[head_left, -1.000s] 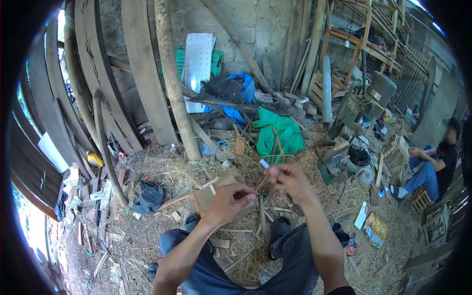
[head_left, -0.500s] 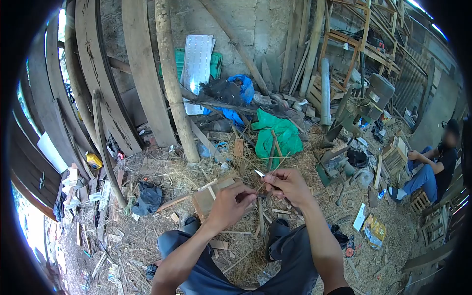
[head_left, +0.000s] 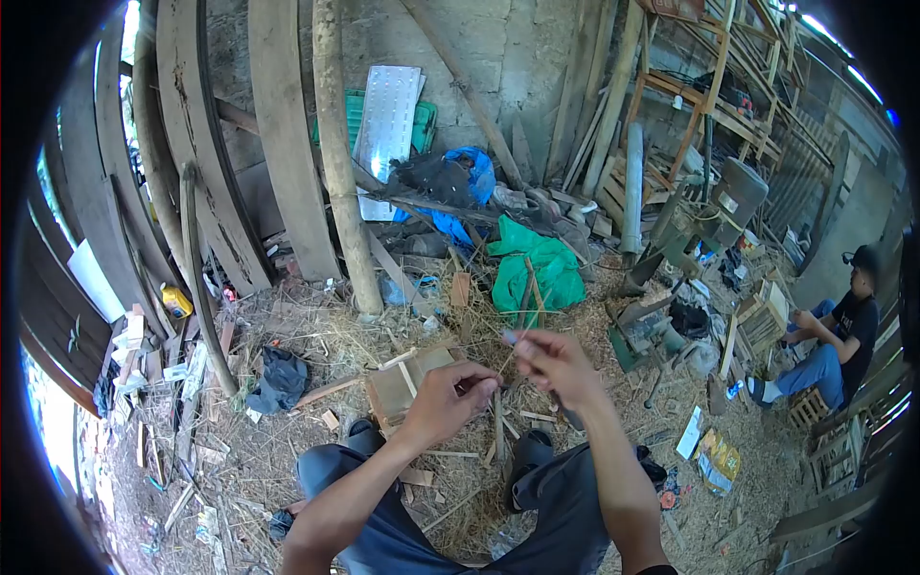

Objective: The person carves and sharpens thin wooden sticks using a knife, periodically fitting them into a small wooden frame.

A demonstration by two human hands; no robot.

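Observation:
My left hand (head_left: 448,401) is closed in a pinch at one end of a thin, pale strip (head_left: 505,360), which looks like split bamboo or wood. Close beside it, my right hand (head_left: 556,369) is curled around a knife. The knife's dark handle (head_left: 567,412) sticks out below the palm, while its blade (head_left: 511,336) is smeared by motion near the fingertips. The strip runs up from the left fingertips toward the right hand; whether the blade touches it cannot be made out. Below the hands, an upright stick (head_left: 498,426) rises between my feet.
A wooden box or frame (head_left: 388,388) lies past my left forearm. Beyond are a green plastic sheet (head_left: 541,273), a wooden post (head_left: 340,192) and a machine (head_left: 661,331). A seated person (head_left: 848,326) is at the far right. Wood scraps and shavings litter the ground.
My right hand has turned a little, and the blade, sharp before, is now blurred. The dark handle shows more below the palm. The whole view has shifted slightly.

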